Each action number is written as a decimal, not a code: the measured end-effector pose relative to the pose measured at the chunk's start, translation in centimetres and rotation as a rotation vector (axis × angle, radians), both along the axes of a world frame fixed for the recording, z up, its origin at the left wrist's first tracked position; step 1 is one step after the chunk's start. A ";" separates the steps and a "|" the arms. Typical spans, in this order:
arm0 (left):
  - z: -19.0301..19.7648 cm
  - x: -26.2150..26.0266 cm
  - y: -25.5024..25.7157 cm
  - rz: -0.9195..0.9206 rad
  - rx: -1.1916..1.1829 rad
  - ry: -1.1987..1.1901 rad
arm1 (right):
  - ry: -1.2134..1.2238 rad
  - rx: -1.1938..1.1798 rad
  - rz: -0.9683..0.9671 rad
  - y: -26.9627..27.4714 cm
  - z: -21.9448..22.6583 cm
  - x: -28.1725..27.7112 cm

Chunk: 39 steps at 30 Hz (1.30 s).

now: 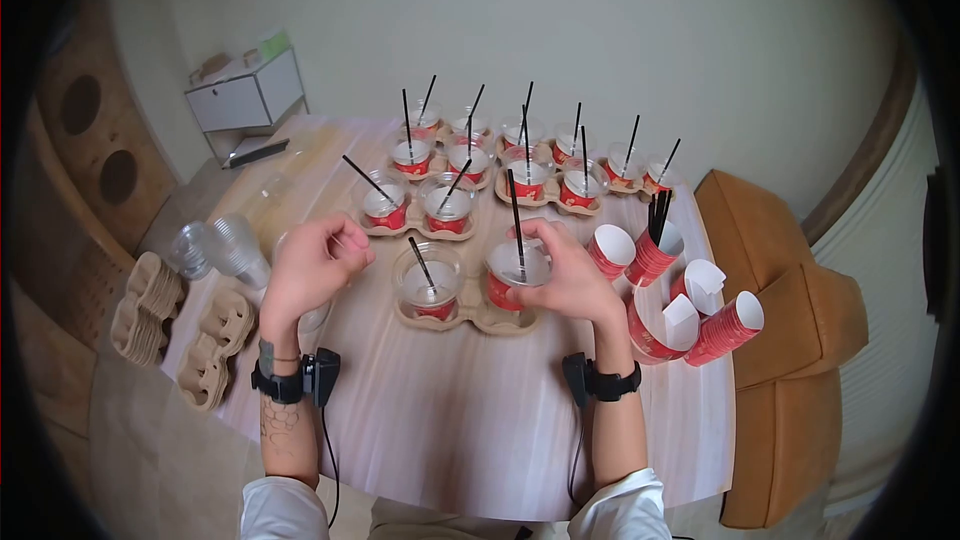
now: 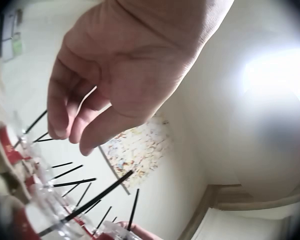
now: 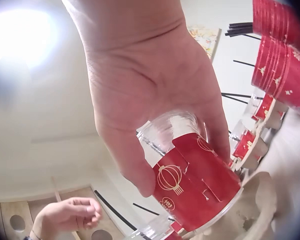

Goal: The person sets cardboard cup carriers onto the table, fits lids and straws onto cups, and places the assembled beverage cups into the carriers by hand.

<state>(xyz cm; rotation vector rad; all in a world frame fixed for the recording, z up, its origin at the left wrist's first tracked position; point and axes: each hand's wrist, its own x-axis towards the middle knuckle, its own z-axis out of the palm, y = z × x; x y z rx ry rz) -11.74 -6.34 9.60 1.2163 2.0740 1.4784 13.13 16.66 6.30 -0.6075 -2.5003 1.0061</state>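
Note:
My right hand (image 1: 566,275) grips a red paper cup (image 3: 197,182) with gold lantern prints, a clear domed lid and a black straw (image 1: 515,212). Thumb and fingers are on opposite sides of the cup, at the right side of the front cardboard cup carrier (image 1: 478,317). Beside it in that carrier sits another lidded cup (image 1: 430,285), its straw leaning left. My left hand (image 1: 316,265) is raised over the table to the left of the carrier, fingers loosely bent and holding nothing. Its palm and bare fingertips show in the left wrist view.
Behind stand several carriers of lidded red cups with straws (image 1: 446,202). At right are stacked red cups (image 1: 728,328) and a cup of black straws (image 1: 658,220). Stacked clear lids (image 1: 238,245) and cardboard carriers (image 1: 215,345) lie at left. A brown sofa (image 1: 790,340) adjoins the table.

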 end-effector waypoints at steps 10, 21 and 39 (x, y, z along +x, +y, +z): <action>-9.6 -0.8 1.1 -0.188 -0.435 -0.323 | -0.089 0.060 0.075 -0.5 -1.0 0.1; -12.2 0.5 1.4 -0.234 -0.297 -0.564 | -0.074 0.067 0.088 -1.9 -3.5 0.1; -12.2 0.8 1.6 -0.231 -0.298 -0.586 | 0.050 0.422 0.043 -1.9 -3.6 1.4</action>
